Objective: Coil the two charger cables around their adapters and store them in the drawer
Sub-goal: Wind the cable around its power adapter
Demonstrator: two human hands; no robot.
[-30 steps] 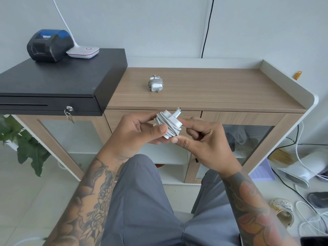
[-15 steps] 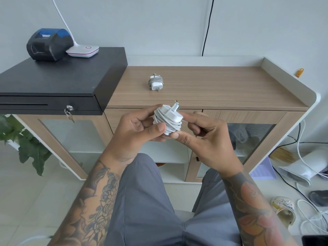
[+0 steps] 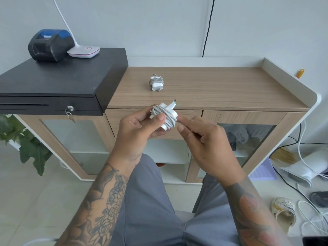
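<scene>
My left hand grips a white charger adapter with its grey cable coiled around it, thumb pressed on the coils. The cable's plug end sticks up at the top right of the bundle. My right hand is just right of the bundle, forefinger tip near its edge, other fingers curled and holding nothing. A second coiled charger lies on the wooden cabinet top. The cabinet's drawer front lies behind my hands and looks closed.
A black cash drawer with a key in its lock sits at the left, bearing a receipt printer and a lamp base. A plant stands lower left. Cables, a fan and a shoe lie on the floor at right.
Both hands have risen slightly with the coiled charger. My right hand has let go of the bundle and drawn a little to the right; the left hand alone holds it now.
</scene>
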